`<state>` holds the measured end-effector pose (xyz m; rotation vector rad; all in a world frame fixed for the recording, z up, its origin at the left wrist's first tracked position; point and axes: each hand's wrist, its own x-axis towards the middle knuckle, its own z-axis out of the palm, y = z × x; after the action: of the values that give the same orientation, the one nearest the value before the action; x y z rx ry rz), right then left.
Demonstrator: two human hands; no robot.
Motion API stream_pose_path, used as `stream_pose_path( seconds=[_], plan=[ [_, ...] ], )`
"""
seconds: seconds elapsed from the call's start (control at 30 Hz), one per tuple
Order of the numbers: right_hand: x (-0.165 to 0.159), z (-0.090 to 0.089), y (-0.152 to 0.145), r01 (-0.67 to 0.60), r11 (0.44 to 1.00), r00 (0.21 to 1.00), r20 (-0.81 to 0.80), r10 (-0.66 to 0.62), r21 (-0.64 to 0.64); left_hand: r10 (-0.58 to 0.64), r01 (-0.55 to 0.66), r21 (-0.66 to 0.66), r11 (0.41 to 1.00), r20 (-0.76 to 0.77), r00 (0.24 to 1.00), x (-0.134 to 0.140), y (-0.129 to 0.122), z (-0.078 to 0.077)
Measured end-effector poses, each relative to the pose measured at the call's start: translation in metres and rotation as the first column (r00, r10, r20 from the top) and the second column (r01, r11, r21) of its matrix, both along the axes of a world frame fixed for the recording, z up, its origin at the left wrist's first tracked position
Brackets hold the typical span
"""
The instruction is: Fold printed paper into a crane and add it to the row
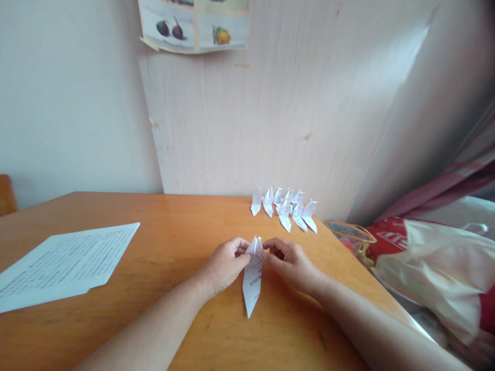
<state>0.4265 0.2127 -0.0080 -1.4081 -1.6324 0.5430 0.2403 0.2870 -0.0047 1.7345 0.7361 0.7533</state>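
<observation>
Reference point: the paper figures (pixel 285 215), at least 7, apparently complete. Folded paper (pixel 252 281) is nearer the wearer than the figures, slightly left of them: 2 points at top, long flat tail, judged part-finished with shaping outstanding. Left hand (pixel 229 261) pinches its upper left edge; right hand (pixel 291 261) touches the opposite edge, grip unclear. Sheets (pixel 73 263), left of the figures, lie unfolded.

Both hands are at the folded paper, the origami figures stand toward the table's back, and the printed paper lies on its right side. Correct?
No: the head view shows the printed paper on the left side of the table, not the right. The left hand and right hand are at the folded paper, and the origami figures stand toward the back.
</observation>
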Motion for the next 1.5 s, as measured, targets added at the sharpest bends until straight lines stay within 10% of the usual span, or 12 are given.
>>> stream_pose_path(
  seconds=[1.5],
  plan=[
    [-0.001,0.000,-0.001,0.034,0.988,0.999,0.010,-0.036,0.153,0.094,-0.109,0.246,0.963,0.072,0.993,0.006,-0.009,0.009]
  ],
)
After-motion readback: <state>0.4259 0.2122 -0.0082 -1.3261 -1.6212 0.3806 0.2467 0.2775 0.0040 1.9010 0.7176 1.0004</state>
